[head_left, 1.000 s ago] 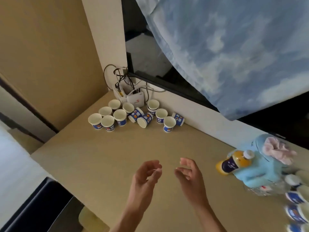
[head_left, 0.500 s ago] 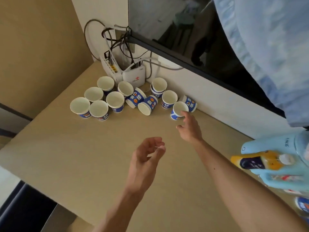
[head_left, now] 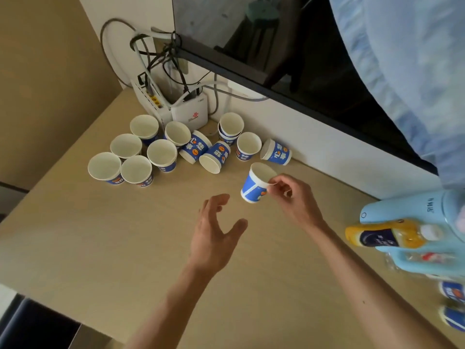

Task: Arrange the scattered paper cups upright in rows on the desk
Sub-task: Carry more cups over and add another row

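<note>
My right hand (head_left: 293, 197) pinches the rim of a blue-and-white paper cup (head_left: 254, 186), lifted slightly above the wooden desk (head_left: 100, 235) and tilted. My left hand (head_left: 214, 235) hovers open over the desk, just below and left of that cup, holding nothing. Several more cups cluster at the back left: a group of upright cups (head_left: 136, 157), three cups lying on their sides (head_left: 215, 157), a stacked pair (head_left: 230, 128) and one upright cup (head_left: 247, 146) near the wall.
White router boxes (head_left: 186, 112) with tangled cables stand in the back corner. A yellow bottle (head_left: 385, 235) lies on light-blue items (head_left: 412, 212) at the right edge, with more cups (head_left: 453, 290) below it. A dark window ledge (head_left: 276, 84) overhangs the wall.
My right hand reached the cup by the wall, pinched its rim and lifted it toward me. My left hand opened wider and stayed over the desk. The camera moved closer.
</note>
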{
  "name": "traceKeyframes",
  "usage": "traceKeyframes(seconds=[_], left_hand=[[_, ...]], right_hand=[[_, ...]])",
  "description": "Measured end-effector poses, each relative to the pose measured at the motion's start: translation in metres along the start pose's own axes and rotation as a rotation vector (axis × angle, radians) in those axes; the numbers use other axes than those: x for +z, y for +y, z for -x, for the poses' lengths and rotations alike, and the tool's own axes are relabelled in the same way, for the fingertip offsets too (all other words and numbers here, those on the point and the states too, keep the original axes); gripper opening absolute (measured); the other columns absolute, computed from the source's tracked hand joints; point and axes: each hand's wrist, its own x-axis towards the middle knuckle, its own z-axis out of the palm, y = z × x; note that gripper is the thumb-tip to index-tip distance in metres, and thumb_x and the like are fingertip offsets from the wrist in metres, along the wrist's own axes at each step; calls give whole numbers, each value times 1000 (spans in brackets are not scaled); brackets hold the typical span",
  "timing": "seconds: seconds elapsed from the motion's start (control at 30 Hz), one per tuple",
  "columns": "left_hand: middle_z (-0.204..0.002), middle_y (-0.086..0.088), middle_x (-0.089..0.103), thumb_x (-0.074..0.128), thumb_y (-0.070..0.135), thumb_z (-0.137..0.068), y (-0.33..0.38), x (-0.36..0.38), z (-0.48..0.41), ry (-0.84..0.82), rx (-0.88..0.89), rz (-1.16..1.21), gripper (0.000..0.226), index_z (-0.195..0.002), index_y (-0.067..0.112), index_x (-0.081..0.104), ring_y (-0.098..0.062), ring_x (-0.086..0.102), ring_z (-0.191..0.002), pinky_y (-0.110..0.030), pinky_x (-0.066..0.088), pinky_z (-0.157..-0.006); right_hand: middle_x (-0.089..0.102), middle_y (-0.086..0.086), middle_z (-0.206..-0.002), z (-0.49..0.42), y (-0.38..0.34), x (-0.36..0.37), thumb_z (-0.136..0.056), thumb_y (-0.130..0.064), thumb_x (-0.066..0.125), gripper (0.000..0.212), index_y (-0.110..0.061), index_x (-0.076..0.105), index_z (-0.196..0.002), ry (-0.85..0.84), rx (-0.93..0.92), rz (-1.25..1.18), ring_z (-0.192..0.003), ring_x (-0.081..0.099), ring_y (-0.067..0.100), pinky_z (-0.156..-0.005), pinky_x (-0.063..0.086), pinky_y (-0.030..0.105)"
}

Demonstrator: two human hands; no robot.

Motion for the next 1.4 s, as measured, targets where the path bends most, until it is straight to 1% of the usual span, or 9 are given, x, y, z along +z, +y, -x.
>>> traceKeyframes(seconds=[0.13, 0.27, 0.43, 0.57, 0.7, 0.93, 1.07, 1.23, 1.4], left_hand=[[-133, 7, 55, 85, 38, -74, 8, 9, -20, -69, 60, -135, 82, -143, 20, 43, -12, 52, -124, -35, 44, -103], [-99, 17, 67, 87, 25, -75, 16, 16, -27, -94, 82, -3, 54, -119, 23, 56, 2, 61, -89, -18, 49, -75], [-95, 14, 67, 85, 16, -77, 8, 10, -29, -43, 69, 70, 47, -115, 18, 58, 4, 61, -83, -7, 44, -68], [-97, 15, 68, 86, 19, -77, -2, 2, -23, -19, 19, 93, 46, -114, 22, 59, 3, 62, -85, -6, 44, -67], [-98, 14, 69, 85, 23, -78, -11, -3, -16, -17, -18, 113, 45, -114, 27, 59, -6, 65, -88, -11, 47, -68], [-92, 13, 69, 86, 24, -78, -23, -8, -5, -34, -50, 137, 41, -108, 30, 59, -9, 65, -81, -16, 50, -65], [-90, 12, 70, 86, 23, -78, -27, -6, 0, -38, -51, 156, 41, -109, 28, 60, -9, 65, -80, -13, 48, -64], [-90, 13, 69, 85, 24, -79, -31, -7, 9, -42, -61, 141, 39, -109, 29, 60, -7, 65, -80, -13, 47, -64], [-100, 10, 67, 86, 31, -76, -28, -9, 11, -30, -69, 116, 45, -112, 30, 60, -8, 66, -86, -18, 48, -68]], right_hand=[[67, -4, -80, 19, -29, -22, -97, -22, 67, 5, -20, 69, -93, -242, -63, -105, -73, 58, 24, -67, 45, 35], [67, 1, -81, 27, -43, -27, -94, -19, 69, 1, -19, 69, -93, -295, -76, -219, -77, 59, 31, -72, 47, 44], [61, -2, -80, 10, -36, -21, -87, -12, 72, 28, -16, 66, -114, -185, 0, -316, -74, 56, 16, -72, 46, 28], [62, 2, -105, -37, 6, 0, -86, -11, 73, 37, -13, 63, -122, 83, 110, 59, -95, 62, 17, -83, 46, 26], [52, 14, -133, -76, 38, 17, -82, -9, 74, 61, -5, 51, -139, -19, 81, 324, -124, 51, 32, -103, 42, 40], [48, 11, -137, -116, 56, 29, -72, -23, 86, 81, -13, 44, -141, -28, 89, 621, -126, 46, 34, -100, 42, 46], [46, 10, -130, -120, 59, 31, -67, -35, 89, 74, -12, 53, -128, -53, 93, 796, -121, 47, 34, -98, 41, 45], [61, 2, -117, -97, 62, 34, -61, -37, 90, 73, -16, 52, -120, -48, 150, 681, -113, 58, 30, -95, 43, 43], [65, -8, -105, -37, 44, 31, -64, -30, 88, 63, -18, 53, -114, 121, 220, 143, -96, 63, 19, -81, 51, 33]])
